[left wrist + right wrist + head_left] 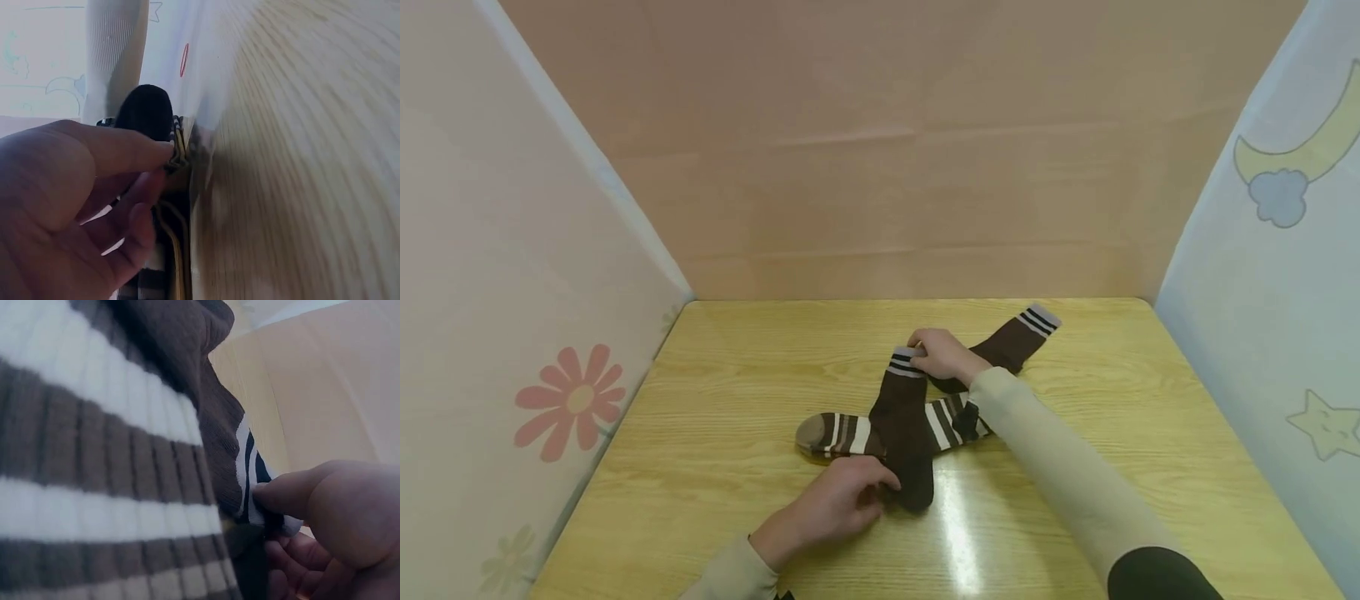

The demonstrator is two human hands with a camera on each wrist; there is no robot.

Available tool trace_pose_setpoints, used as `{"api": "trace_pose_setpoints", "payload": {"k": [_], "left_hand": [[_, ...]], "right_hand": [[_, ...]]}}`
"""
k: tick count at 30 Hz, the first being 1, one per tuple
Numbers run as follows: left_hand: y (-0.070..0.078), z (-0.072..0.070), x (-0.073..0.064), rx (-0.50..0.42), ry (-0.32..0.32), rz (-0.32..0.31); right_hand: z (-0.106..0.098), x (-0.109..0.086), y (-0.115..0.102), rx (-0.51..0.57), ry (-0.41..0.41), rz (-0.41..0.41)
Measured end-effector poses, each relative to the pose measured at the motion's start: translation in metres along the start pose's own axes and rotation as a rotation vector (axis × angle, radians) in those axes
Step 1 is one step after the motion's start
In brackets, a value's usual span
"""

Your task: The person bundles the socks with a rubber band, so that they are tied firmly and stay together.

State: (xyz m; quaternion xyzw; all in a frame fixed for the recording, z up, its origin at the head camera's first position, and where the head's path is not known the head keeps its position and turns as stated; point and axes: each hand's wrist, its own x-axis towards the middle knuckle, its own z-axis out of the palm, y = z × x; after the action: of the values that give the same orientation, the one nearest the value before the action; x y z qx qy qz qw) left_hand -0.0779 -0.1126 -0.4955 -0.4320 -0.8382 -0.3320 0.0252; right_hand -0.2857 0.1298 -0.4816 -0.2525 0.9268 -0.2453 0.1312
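Observation:
A dark brown sock with a grey, black-striped cuff lies across a striped brown-and-white sock. My right hand pinches the cuff at its far end; in the right wrist view the thumb presses on the striped band. At the near end, my left hand pinches the edge of the brown sock beside its black toe, fingers curled. Just what lies between those fingertips is partly hidden. A second brown sock lies behind my right hand, its foot partly covered by it.
The socks lie on a light wood-grain table. A plain tan panel stands along the back edge. Pale walls rise at both sides, a flower print on the left and a moon print on the right.

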Motion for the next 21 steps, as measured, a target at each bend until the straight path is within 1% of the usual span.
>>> {"api": "trace_pose_setpoints", "payload": {"k": [2, 6, 7, 11, 16, 21], "left_hand": [[-0.001, 0.000, -0.001, 0.018, 0.063, 0.026], [-0.004, -0.002, -0.002, 0.039, 0.150, 0.034], [-0.005, -0.003, -0.003, 0.025, 0.168, 0.035], [-0.008, -0.010, -0.005, -0.056, 0.215, 0.006], [-0.011, -0.026, -0.008, -0.151, 0.274, -0.059], [-0.012, -0.046, -0.014, -0.253, 0.343, -0.180]], "right_hand": [[0.000, -0.001, 0.002, 0.007, 0.004, 0.012], [-0.004, -0.004, 0.006, 0.043, 0.039, -0.005], [-0.006, -0.005, 0.007, 0.056, 0.049, -0.011], [-0.014, -0.014, 0.011, 0.140, 0.092, -0.028], [-0.024, -0.029, 0.021, 0.263, 0.149, -0.036], [-0.035, -0.045, 0.029, 0.334, 0.202, -0.022]]}}
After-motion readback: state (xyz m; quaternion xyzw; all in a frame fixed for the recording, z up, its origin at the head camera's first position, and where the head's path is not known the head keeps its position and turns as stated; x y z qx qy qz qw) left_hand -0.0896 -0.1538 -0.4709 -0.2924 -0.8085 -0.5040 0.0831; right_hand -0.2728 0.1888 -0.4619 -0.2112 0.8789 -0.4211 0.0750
